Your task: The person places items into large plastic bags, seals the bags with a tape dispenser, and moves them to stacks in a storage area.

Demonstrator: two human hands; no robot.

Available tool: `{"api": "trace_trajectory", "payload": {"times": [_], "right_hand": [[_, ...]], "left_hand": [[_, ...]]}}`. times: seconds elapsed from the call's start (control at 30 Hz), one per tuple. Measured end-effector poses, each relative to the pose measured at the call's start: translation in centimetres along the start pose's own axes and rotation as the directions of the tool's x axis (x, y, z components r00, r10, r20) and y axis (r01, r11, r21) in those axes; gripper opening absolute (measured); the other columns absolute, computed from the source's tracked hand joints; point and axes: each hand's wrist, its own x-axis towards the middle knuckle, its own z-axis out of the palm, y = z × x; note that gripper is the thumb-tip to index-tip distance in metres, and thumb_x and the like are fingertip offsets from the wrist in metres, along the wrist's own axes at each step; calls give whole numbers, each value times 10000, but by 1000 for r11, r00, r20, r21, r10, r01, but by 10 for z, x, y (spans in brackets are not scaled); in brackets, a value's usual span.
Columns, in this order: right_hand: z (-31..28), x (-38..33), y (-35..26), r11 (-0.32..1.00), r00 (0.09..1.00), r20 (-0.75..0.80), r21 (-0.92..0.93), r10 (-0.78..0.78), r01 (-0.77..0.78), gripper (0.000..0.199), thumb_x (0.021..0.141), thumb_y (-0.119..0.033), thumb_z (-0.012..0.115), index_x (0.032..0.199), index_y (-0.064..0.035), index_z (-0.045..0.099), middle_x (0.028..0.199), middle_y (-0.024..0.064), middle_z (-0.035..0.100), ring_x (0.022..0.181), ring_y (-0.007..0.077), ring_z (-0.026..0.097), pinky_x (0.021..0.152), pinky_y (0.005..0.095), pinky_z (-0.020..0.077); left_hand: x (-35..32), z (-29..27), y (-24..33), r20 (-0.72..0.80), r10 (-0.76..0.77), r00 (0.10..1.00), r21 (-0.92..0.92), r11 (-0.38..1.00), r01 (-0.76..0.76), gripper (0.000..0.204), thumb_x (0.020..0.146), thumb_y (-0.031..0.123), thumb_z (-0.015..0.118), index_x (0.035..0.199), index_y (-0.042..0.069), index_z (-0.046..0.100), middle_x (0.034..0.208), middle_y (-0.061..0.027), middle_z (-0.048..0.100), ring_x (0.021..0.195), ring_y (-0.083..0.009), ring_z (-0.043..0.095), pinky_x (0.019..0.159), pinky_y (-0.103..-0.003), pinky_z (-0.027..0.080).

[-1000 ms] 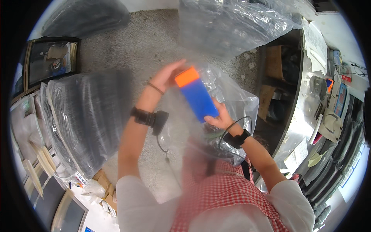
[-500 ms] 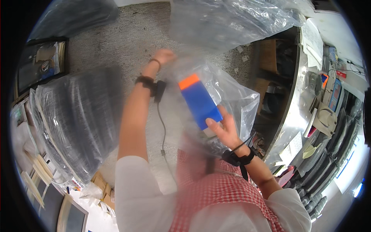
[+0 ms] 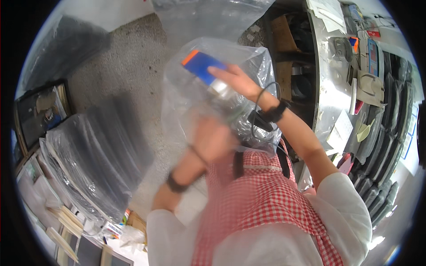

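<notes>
My right hand [image 3: 239, 81] is closed on a flat, oblong blue object with an orange end [image 3: 198, 65]; its exact kind does not show. A pale, shiny part sticks out beneath the blue face, near my fingers. Under it spreads a large clear plastic bag [image 3: 177, 88], crumpled on its right side. Something dark and shiny shows through the plastic below my right wrist, too unclear to name. Close to my body, over the bag's near edge, my left hand [image 3: 213, 138] is smeared by motion, so its fingers cannot be made out.
Plastic-wrapped dark panels [image 3: 97, 155] stand at the left, by a framed panel [image 3: 44, 115]. More plastic sheeting [image 3: 208, 22] lies at the far side. On the right runs a metal bench [image 3: 326, 93] with papers, above shelves holding cardboard boxes [image 3: 284, 35].
My left hand has drawn back from the far side toward my body. My right hand has carried the blue object away from me and tilted it to the left. The view has shifted.
</notes>
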Motion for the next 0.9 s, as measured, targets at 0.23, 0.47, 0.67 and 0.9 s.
{"api": "trace_trajectory", "payload": {"times": [0.23,0.47,0.67,0.9], "right_hand": [[9,16,-28,960,995,-19,-266,-97,89,682,834,-557,612,1105,69,588,906,113,666,834,193,648,722,308,506],[16,22,-31,935,999,37,-352,-40,50,648,811,-581,553,1028,18,671,979,183,673,878,289,670,765,371,514],[-4,2,-19,900,985,-34,-412,-171,142,715,775,-647,558,972,29,679,898,196,676,844,308,669,753,383,510],[-92,-172,5,909,953,55,-288,-298,301,628,858,-542,604,1114,31,621,918,146,681,826,223,634,762,347,493]], "left_hand": [[33,85,110,189,73,979,-248,968,-24,488,733,361,724,1032,-4,600,962,-149,655,972,-280,606,863,-411,435],[47,153,123,-54,57,997,-144,988,-64,289,840,244,592,1029,30,548,949,-160,650,757,-325,646,646,-432,499],[89,144,98,-252,46,967,-97,993,-73,131,875,150,487,909,50,564,835,-176,640,676,-329,639,580,-447,485],[109,124,15,-558,-102,824,-244,969,-45,226,900,194,519,895,-6,625,761,-189,649,750,-418,621,714,-472,491]]}}
